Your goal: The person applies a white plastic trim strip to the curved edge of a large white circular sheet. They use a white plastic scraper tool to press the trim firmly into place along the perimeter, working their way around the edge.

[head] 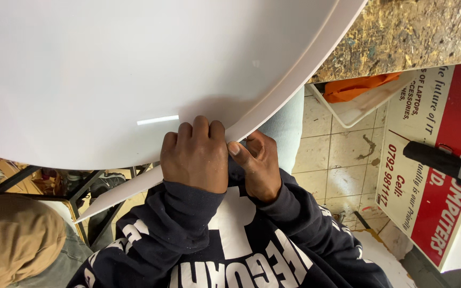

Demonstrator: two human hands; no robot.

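2 hands meet at the near edge of a big round white board (108, 69) in the head view. The left hand (196, 157) lies knuckles up on the board's rim, its fingers pressed together and curled over the edge. The right hand (260, 165) sits just beside it, thumb on top and fingers underneath, pinching a thin white strip (289, 80) that runs along the curved edge. The strip follows the rim up to the right, while its loose end (118, 194) sticks out below the board to the left. The board fills most of the view and rests on a paint-spattered worktop (412, 32). Dark sleeves (193, 213) cover both wrists. Right of the hands, a red and white sign (438, 160) leans over the tiled floor (337, 154).
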